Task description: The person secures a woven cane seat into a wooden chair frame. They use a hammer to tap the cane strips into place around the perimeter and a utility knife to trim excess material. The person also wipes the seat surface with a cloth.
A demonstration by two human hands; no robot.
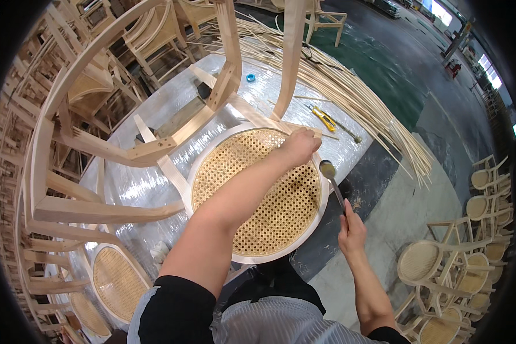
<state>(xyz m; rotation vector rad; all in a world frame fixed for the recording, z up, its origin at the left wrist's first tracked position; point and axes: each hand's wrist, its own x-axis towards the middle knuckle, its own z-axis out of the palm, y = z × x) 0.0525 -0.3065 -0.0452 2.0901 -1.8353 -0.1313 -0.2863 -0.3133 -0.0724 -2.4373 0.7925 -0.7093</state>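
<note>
Work surface: a table wrapped in shiny clear plastic (129,195).
Seat: a round pale-wood seat with a tan woven-cane panel (284,209) lay at the table's near edge, its rim reaching past it.
Left hand: the left hand (300,147) was over the seat's far right rim, fingers curled inward; whether it pinched the thin pale strip (329,136) beside it, I could not tell.
Right hand: the right hand (352,230) was closed around the dark grip of a metal-shafted hammer (335,186), whose rounded head was beside the seat's right rim.
Right corner: a yellow-handled cutting tool (324,118) lay near it.
Far edge: long pale rattan strips (350,86) lay bundled along it, near a small blue ring (250,77).
</note>
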